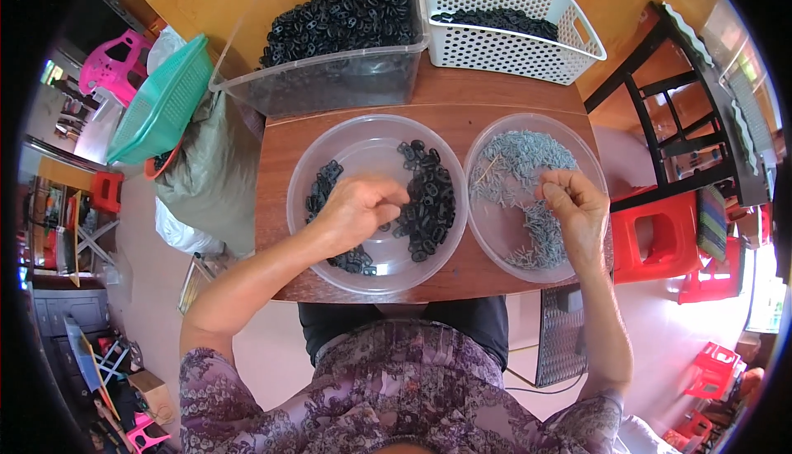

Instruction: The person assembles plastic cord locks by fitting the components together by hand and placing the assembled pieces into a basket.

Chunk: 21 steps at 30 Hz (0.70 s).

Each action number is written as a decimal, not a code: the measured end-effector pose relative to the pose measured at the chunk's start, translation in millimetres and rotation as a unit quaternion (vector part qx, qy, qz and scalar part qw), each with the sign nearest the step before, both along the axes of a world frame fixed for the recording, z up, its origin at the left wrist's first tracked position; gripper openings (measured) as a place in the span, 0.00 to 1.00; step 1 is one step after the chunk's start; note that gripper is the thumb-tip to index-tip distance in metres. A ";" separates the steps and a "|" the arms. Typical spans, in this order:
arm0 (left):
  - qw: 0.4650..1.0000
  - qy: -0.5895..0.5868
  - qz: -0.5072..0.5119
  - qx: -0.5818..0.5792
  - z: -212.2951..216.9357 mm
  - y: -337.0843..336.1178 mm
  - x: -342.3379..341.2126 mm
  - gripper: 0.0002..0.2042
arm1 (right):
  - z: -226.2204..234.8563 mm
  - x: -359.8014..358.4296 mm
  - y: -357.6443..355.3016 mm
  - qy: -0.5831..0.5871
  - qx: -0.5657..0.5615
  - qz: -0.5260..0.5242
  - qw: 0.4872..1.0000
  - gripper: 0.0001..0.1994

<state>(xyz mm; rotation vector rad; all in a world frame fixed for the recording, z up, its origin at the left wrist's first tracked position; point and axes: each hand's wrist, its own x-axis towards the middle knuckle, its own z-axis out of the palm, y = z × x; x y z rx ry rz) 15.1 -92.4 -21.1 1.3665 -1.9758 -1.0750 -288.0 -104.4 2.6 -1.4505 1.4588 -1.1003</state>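
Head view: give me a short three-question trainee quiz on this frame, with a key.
1. True or false: the left hand is over the round clear bowl of black plastic pieces.
2. What fills the other clear bowl, under the right hand? A) small grey pins B) black rings C) nothing
3. Fill in: behind the bowls, the white perforated basket stands to the ___ of the clear rectangular tub.

Key: 1 true; 2 A, the grey pins; 3 right.
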 end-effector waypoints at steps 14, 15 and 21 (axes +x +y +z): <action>0.930 -0.115 -0.041 -0.347 -24.9 -53.6 -1.8 0.11 | -8.8 -9.0 24.8 -0.011 -0.004 -0.003 1.000 0.07; 0.931 -0.109 -0.046 -0.345 -21.0 -49.9 -1.9 0.11 | -9.0 -12.0 24.5 -0.004 -0.005 -0.003 1.000 0.06; 0.943 -0.150 -0.052 -0.294 -12.6 -40.7 1.9 0.08 | -20.9 -7.6 15.8 0.159 -0.108 0.063 0.979 0.06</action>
